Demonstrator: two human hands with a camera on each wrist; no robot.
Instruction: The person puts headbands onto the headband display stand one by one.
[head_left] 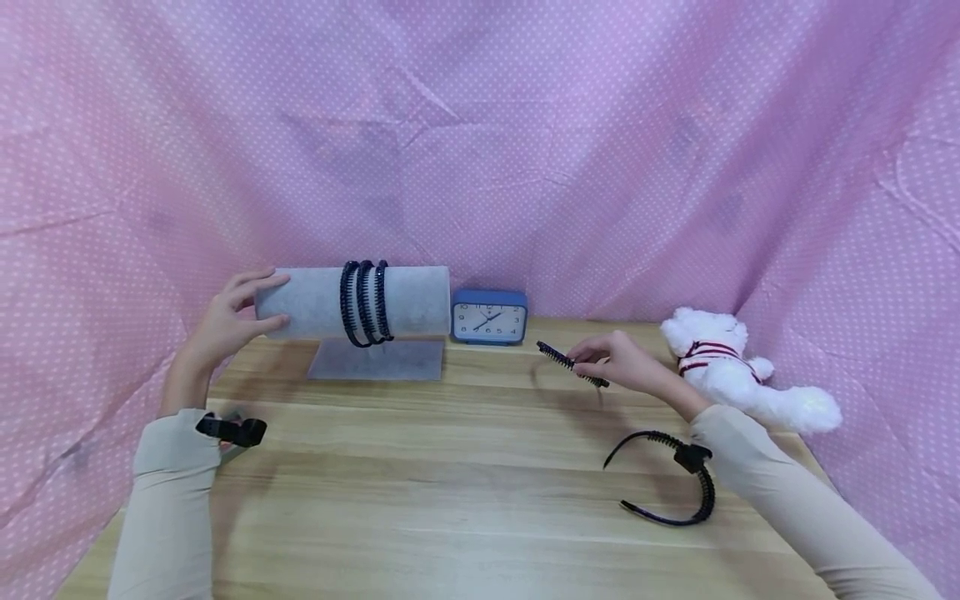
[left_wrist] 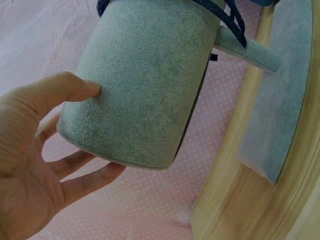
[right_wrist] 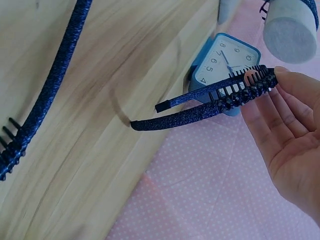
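A grey plush cylinder stand (head_left: 307, 304) lies horizontally on a short post above a flat base (head_left: 337, 360). Several dark headbands (head_left: 365, 308) hang around its middle. My left hand (head_left: 225, 321) holds the stand's left end, thumb on the near side and fingertips at the end, as the left wrist view (left_wrist: 135, 95) shows on the plush surface. Above the table, my right hand (head_left: 618, 362) pinches a dark toothed headband (right_wrist: 175, 119) at its crown, its two tips pointing away from the palm. Another headband (head_left: 708, 496) lies on the table below my right forearm.
A blue alarm clock (head_left: 489, 317) stands just right of the stand, at the back of the wooden table (head_left: 420, 500). A white plush toy (head_left: 720, 350) in a striped top lies at the right, behind my right forearm. Pink dotted cloth (head_left: 480, 150) surrounds the table.
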